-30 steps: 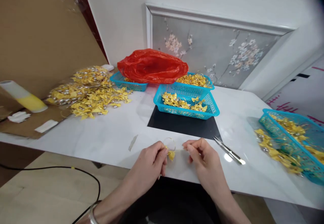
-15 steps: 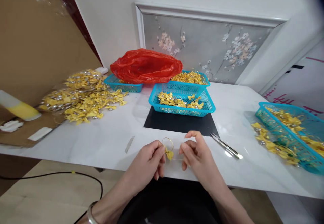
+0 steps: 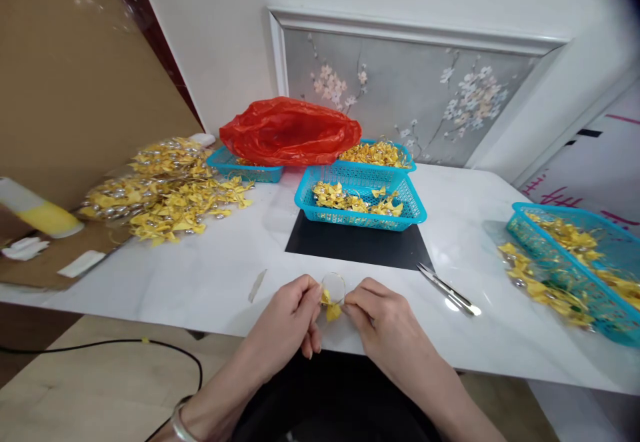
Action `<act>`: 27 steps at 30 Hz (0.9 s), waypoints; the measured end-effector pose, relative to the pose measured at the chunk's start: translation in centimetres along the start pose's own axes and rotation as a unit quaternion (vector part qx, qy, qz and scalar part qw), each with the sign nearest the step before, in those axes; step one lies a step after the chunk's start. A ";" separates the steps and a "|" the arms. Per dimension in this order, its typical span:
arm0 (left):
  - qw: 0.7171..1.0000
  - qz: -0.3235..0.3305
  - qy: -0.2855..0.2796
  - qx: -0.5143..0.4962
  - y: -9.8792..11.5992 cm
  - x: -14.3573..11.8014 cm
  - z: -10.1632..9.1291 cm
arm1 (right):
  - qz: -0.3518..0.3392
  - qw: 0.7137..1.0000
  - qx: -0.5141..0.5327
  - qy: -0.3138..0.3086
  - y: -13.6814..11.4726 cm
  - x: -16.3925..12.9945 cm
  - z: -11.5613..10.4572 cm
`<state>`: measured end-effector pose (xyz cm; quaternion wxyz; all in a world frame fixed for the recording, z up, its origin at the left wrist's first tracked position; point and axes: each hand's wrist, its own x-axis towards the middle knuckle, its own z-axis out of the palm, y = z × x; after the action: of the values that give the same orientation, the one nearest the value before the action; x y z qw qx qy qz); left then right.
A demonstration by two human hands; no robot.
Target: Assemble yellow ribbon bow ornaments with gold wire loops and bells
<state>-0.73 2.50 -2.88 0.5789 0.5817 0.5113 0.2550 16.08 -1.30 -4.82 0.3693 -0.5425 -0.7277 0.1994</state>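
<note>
Between my hands, over the front of the table, is a thin gold-coloured wire ring (image 3: 334,274) with a yellow ribbon bow (image 3: 333,311) at its lower side. My left hand (image 3: 287,319) pinches the ring and bow from the left between thumb and forefinger. My right hand (image 3: 393,319) is closed, its thumb and fingertips pressed together at the ring's lower right edge. Whether a fine thread is also in that pinch is too small to tell. Tweezers or slim scissors (image 3: 449,289) lie on the table to the right of my right hand.
A blue basket (image 3: 360,215) of yellow bows stands on a black mat (image 3: 350,245). Behind are more baskets and a red plastic bag (image 3: 290,132). Bows with silver beads (image 3: 170,205) are heaped at left; another blue basket (image 3: 575,255) stands at right. A clear strip (image 3: 257,286) lies nearby.
My right hand has moved left to the ring, and its raised, spread fingers have closed into a pinch. My left hand keeps its grip in about the same place.
</note>
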 end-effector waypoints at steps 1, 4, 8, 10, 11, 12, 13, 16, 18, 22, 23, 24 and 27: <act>1.000 -0.001 0.001 0.000 0.0 0.0 -0.1 | -0.005 1.000 -0.008 0.004 0.3 0.1 0.0; 1.000 -0.002 0.005 -0.005 0.0 0.1 -0.4 | -0.016 0.999 -0.034 0.015 0.9 0.1 0.1; 1.000 -0.001 0.011 -0.013 0.3 -0.1 -0.7 | -0.024 0.997 -0.066 0.040 0.8 -0.3 0.1; 1.000 -0.005 -0.002 -0.012 0.5 -0.2 -0.9 | -0.030 0.995 -0.077 0.054 0.6 -0.5 -0.1; 1.000 -0.008 -0.014 -0.013 0.6 -0.3 -1.0 | -0.035 0.994 -0.080 0.061 0.5 -0.5 -0.3; 0.999 -0.012 -0.026 -0.015 0.7 -0.4 -1.0 | -0.041 0.993 -0.083 0.068 0.4 -0.6 -0.4; 0.999 -0.017 -0.037 -0.019 0.8 -0.5 -1.0 | -0.049 0.992 -0.084 0.076 0.3 -0.6 -0.5; 0.997 -0.036 -0.058 -0.039 1.1 -0.7 -1.0 | -0.083 0.988 -0.082 0.100 0.1 -0.7 -0.8; 0.995 -0.049 -0.071 -0.054 1.2 -0.7 -0.8 | -0.113 0.984 -0.079 0.116 0.1 -0.8 -0.9; 0.988 -0.067 -0.106 -0.089 1.3 -0.6 -0.2 | -0.163 0.973 -0.079 0.139 -0.1 -0.9 -1.2; 0.986 -0.070 -0.113 -0.100 1.3 -0.6 0.0 | -0.173 0.971 -0.080 0.143 -0.2 -0.9 -1.3; 0.984 -0.073 -0.117 -0.112 1.3 -0.5 0.1 | -0.180 0.969 -0.082 0.146 -0.3 -0.9 -1.4; 0.977 -0.087 -0.121 -0.152 1.3 -0.4 0.3 | -0.198 0.964 -0.086 0.154 -0.5 -0.9 -1.8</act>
<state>-0.22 2.29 -1.59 0.7381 0.4668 0.4414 0.2061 17.27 -2.54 -3.56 0.4605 -0.4417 -0.7695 -0.0270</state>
